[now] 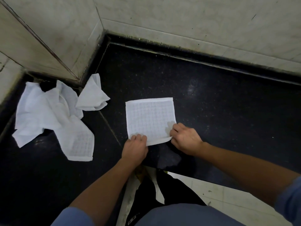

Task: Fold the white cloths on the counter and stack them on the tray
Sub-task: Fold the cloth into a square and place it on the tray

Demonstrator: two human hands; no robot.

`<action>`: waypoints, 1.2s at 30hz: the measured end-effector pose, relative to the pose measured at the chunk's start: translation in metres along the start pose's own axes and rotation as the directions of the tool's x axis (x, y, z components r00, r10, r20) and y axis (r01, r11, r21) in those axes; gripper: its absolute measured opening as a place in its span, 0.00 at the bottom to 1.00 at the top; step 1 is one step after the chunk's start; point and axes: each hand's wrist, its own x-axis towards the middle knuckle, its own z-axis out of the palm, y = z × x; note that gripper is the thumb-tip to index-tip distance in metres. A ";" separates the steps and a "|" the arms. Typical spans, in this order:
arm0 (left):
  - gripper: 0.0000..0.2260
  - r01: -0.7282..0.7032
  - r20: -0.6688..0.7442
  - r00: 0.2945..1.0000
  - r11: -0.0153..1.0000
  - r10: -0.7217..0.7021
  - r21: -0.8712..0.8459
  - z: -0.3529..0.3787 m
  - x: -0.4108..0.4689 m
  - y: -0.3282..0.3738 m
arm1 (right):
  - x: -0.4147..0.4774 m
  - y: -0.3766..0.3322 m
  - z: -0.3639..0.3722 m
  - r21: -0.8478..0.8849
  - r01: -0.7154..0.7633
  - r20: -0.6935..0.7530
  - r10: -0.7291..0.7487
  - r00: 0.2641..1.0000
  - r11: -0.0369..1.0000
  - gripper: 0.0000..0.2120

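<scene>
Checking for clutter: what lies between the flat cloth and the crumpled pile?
Head view: only bare black counter and its seam separate flat cloth from crumpled pile.

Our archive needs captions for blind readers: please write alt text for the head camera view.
A left hand and right hand grip the near corners of a white cloth lying flat on a black counter. Crumpled cloths lie in a heap to its left.

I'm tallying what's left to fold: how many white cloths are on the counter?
3: a flat cloth in the middle, a crumpled cloth left of it, and a rumpled heap far left, which may hide more.
</scene>
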 end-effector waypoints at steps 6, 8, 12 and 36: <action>0.08 -0.106 0.047 0.993 0.994 0.105 0.017 -0.005 -0.010 -0.011 | -0.018 0.008 0.007 -0.036 0.067 0.048 -0.066 0.997 0.997 0.10; 0.07 -0.162 0.091 0.982 0.987 0.163 -0.019 -0.005 -0.016 -0.017 | -0.029 0.012 0.013 -0.001 0.081 0.077 -0.080 0.994 0.997 0.09; 0.06 -0.181 0.182 0.962 0.974 0.205 -0.140 -0.016 -0.024 -0.031 | -0.037 0.020 0.009 0.117 0.002 0.221 -0.028 0.975 0.993 0.06; 0.04 0.454 0.069 0.850 0.658 -0.523 -0.601 -0.055 0.125 -0.069 | 0.095 0.080 -0.007 0.503 -0.791 0.477 0.652 0.589 0.347 0.10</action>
